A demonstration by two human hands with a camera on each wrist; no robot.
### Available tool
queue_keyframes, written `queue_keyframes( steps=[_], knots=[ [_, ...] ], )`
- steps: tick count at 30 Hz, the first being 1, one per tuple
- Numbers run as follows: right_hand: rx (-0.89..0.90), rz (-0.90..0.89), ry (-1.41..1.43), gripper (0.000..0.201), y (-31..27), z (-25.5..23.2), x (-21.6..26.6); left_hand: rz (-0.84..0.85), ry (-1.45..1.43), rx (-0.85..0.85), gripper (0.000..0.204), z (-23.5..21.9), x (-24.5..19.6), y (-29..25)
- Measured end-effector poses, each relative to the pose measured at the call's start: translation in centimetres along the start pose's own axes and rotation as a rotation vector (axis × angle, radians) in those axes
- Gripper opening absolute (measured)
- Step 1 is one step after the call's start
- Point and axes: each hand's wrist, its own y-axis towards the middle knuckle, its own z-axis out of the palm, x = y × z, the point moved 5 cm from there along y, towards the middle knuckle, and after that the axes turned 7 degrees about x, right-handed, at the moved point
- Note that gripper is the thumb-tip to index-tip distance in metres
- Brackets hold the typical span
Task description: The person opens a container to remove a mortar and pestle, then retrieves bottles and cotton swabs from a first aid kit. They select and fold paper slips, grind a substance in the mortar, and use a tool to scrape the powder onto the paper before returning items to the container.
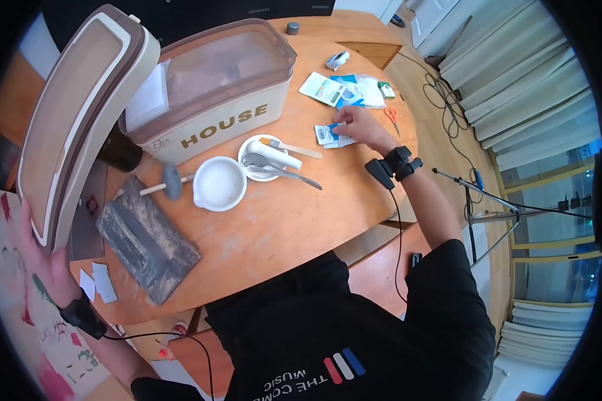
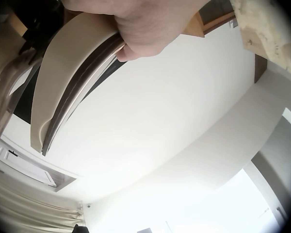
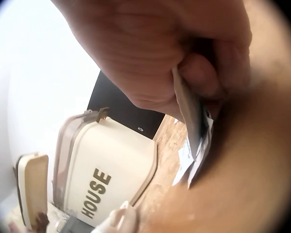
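My left hand (image 1: pixel 47 267) grips the lower end of a beige and brown lid (image 1: pixel 80 127), which stands tilted beside the box marked HOUSE (image 1: pixel 227 123). The left wrist view shows the hand (image 2: pixel 145 24) around the edge of the lid (image 2: pixel 72 68). At the right part of the table my right hand (image 1: pixel 364 127) pinches small flat packets (image 1: pixel 326 134). In the right wrist view the packets (image 3: pixel 196 131) hang from the curled fingers of the hand (image 3: pixel 169 53), low over the tabletop. White sheets (image 1: pixel 148 100) stick up inside the box.
A white mortar (image 1: pixel 219 184), a bowl with a brush (image 1: pixel 291 148), pestle and spoon, a mallet (image 1: pixel 172 182) and a grey block (image 1: pixel 147 240) stand in the middle and left. Scissors (image 1: pixel 392 118), packets (image 1: pixel 322 89) and a white device (image 1: pixel 337 61) lie at the right.
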Motion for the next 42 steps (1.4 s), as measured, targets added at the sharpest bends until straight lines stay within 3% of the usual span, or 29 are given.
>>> queue_keyframes(
  steps=[3,7,10,12,15,18,23,28,31,32,33,35,37,39,41,42],
  knots=[
    [0.1,0.002,0.314,0.017,-0.8,0.5,-0.2,-0.075,-0.064,0.015,0.07,-0.1,0.0,-0.4],
    [-0.145,0.02,0.746,0.012,-1.5,-2.6,-0.7,-0.126,-0.082,0.004,0.072,-0.3,-0.2,-0.7],
    [-0.272,-0.111,0.739,0.013,0.2,-9.1,-2.2,-0.156,-0.128,0.0,0.076,-0.3,0.1,-0.4],
    [-0.521,-0.058,0.565,0.018,3.6,-13.8,-4.7,-0.165,-0.125,-0.01,0.081,-0.4,-0.3,-0.2],
    [-0.585,-0.048,0.317,0.017,7.4,-17.8,-5.1,-0.181,-0.049,-0.011,0.088,-0.4,-0.8,0.2],
    [-0.577,0.051,0.138,0.022,11.3,-18.8,-6.3,-0.159,-0.124,0.018,0.083,-0.3,-0.9,0.0],
    [-0.564,0.218,-0.389,0.037,13.2,-17.1,-5.5,-0.186,-0.093,0.013,0.077,0.2,-1.1,0.3],
    [-0.457,0.165,-0.647,0.048,13.6,-17.1,-5.7,-0.155,-0.117,0.013,0.076,-0.5,0.5,0.0],
    [-0.415,-0.042,-0.887,0.047,12.6,-17.5,-0.9,-0.118,-0.138,-0.011,0.074,-0.4,1.0,0.5],
    [-0.482,-0.068,-0.838,0.047,11.5,-17.4,3.1,-0.144,-0.191,-0.004,0.074,-0.3,1.0,0.7],
    [-0.604,-0.214,-0.734,0.044,11.3,-17.1,6.6,-0.164,-0.251,0.007,0.073,-0.1,0.7,1.0],
    [-0.63,-0.43,-0.645,0.043,8.5,-13.3,16.9,-0.147,-0.272,0.001,0.071,0.4,0.3,1.8],
    [-0.405,-0.697,-0.408,0.04,6.3,-6.5,25.6,-0.077,-0.199,-0.026,0.068,0.8,-0.3,2.5],
    [-0.063,-0.654,-0.153,0.041,7.3,1.0,29.6,-0.478,-0.941,-0.218,0.065,1.9,0.7,4.1],
    [0.311,-0.336,-0.244,0.043,6.1,6.8,32.8,-0.604,-1.292,-0.254,0.064,2.5,1.8,4.5],
    [0.355,-0.335,-0.127,0.043,6.7,8.2,33.1,-0.676,-1.459,-0.293,0.064,2.7,2.3,4.6]
  ],
)
